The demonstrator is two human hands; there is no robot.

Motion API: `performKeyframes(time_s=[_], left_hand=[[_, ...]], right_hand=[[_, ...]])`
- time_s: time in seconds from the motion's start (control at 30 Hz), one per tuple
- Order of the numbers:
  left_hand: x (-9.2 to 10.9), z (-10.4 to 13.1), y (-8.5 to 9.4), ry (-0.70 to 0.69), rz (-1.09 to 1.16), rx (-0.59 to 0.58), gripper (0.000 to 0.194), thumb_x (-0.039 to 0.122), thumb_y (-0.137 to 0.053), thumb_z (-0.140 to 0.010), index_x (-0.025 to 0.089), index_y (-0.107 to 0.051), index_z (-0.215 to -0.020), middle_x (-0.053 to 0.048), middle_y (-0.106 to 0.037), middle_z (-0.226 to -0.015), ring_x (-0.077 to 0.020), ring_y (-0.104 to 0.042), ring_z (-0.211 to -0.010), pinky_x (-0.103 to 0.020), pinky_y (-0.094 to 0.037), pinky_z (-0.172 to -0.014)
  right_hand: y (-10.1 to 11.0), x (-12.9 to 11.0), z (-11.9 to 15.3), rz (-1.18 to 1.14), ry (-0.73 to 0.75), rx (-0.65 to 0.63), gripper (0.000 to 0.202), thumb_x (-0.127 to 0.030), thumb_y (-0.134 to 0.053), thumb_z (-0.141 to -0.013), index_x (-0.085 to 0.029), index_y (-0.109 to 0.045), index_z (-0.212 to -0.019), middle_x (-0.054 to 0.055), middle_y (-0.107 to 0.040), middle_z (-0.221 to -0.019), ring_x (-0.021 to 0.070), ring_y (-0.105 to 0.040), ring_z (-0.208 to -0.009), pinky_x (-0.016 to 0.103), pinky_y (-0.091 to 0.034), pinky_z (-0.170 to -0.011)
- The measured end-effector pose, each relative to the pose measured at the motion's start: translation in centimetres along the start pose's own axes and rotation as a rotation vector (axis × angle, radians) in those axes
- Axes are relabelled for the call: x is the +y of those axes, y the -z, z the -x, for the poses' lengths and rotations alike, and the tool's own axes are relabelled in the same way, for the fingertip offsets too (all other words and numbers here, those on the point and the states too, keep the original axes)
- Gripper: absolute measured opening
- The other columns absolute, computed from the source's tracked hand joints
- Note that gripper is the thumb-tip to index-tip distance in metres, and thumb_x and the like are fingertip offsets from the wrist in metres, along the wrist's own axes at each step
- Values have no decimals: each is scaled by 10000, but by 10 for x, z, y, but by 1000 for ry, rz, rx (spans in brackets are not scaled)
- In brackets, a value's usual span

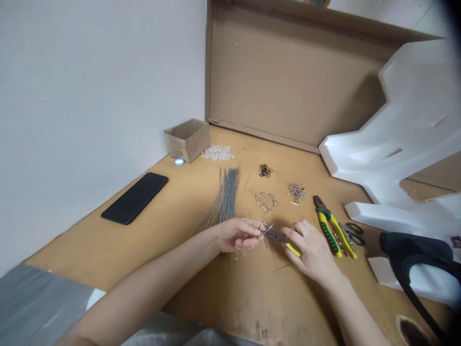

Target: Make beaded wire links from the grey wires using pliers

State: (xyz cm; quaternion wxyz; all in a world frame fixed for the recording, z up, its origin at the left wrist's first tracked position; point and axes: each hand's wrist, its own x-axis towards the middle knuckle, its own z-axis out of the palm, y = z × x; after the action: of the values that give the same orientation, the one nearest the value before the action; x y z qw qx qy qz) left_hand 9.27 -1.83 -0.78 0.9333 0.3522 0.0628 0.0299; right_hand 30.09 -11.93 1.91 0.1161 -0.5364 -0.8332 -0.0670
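Observation:
Near the front middle of the table, my left hand (240,234) pinches a small piece of thin metal wire (268,229). My right hand (306,247) is closed around the yellow handle of a pair of pliers (274,235). The pliers' dark jaws point left and meet the wire at my left fingertips; whether they grip it I cannot tell. A bundle of straight grey wires (228,192) lies behind my left hand and partly under it. Just beyond my hands sits a loose ring of bent wire pieces (265,202).
A second pair of pliers (329,226) with green-yellow handles and black scissors (355,233) lie right. Behind are black rings (265,170), small metal parts (297,190), clear rings (218,152) and a cardboard box (188,139). A black phone (135,198) lies left; white foam (360,149) stands right.

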Motion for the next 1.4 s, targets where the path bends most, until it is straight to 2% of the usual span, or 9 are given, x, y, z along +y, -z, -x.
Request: performKeyframes(time_s=[0.2, 0.33, 0.5, 0.63, 0.7, 0.8, 0.93, 1.17, 1.4], left_hand=[[-2, 0, -2, 26, -16, 9, 106, 214, -556, -707, 125, -504, -730, 49, -430, -387, -28, -228, -270, -158, -116, -284], [1, 0, -9, -23, -53, 58, 122, 227, -564, -710, 137, -484, -734, 62, -428, -388, -25, -229, -271, -151, -128, -287], [5, -1, -13, -342, -312, 401, 180, 294, -526, -775, 143, -453, -712, 41, -520, -484, -26, -372, -333, -139, -263, -349], [1, -5, -15, -390, -552, 570, 205, 341, -519, -777, 155, -441, -747, 29, -569, -526, -57, -464, -370, -168, -352, -398], [-3, -7, -17, -353, -601, 571, 217, 356, -513, -776, 156, -436, -748, 29, -570, -529, -59, -472, -372, -169, -360, -400], [-8, -10, -20, -305, -608, 553, 228, 364, -520, -767, 154, -435, -743, 26, -572, -532, -60, -476, -373, -170, -370, -401], [-11, -12, -22, -255, -533, 522, 240, 373, -543, -749, 152, -449, -738, 17, -584, -539, -67, -481, -368, -180, -384, -394], [-9, -11, -20, -192, -312, 433, 217, 338, -561, -738, 138, -483, -710, 2, -594, -541, -52, -457, -338, -153, -333, -347], [-11, -12, -21, -166, -358, 453, 223, 345, -556, -741, 138, -478, -716, -6, -603, -549, -56, -464, -345, -158, -350, -358]], right_hand=[[-1, -2, 2, 20, 9, 50, 197, -227, -407, -826, -176, -590, -878, 55, -497, -700, 175, -403, -645, 295, -354, -605], [0, 2, 3, 2, -24, 53, 212, -231, -433, -817, -180, -578, -963, 76, -537, -783, 193, -444, -706, 311, -381, -640], [-8, 15, 7, -187, -296, 64, 263, -213, -452, -795, -184, -544, -1040, 91, -566, -927, 220, -525, -814, 344, -419, -705], [-12, 1, 5, -742, -533, 78, 202, -329, -441, -835, -186, -553, -923, 40, -603, -794, 171, -563, -681, 302, -444, -661], [-11, -14, 1, -1017, -616, 129, 240, -381, -432, -841, -182, -526, -935, 35, -603, -778, 140, -546, -590, 284, -451, -615], [-8, -31, -4, -1217, -651, 185, 241, -393, -482, -820, -188, -504, -946, 47, -597, -842, 127, -538, -597, 279, -461, -613], [-8, -37, -4, -1249, -670, 195, 248, -373, -583, -756, -194, -508, -910, 10, -551, -750, 115, -512, -581, 260, -458, -576], [-11, -36, -1, -1313, -646, 188, 239, -382, -538, -790, -184, -504, -919, 23, -560, -733, 122, -520, -582, 282, -461, -587], [-11, -37, -2, -1297, -645, 211, 223, -374, -528, -800, -188, -511, -923, 18, -564, -731, 120, -522, -575, 280, -453, -588]])
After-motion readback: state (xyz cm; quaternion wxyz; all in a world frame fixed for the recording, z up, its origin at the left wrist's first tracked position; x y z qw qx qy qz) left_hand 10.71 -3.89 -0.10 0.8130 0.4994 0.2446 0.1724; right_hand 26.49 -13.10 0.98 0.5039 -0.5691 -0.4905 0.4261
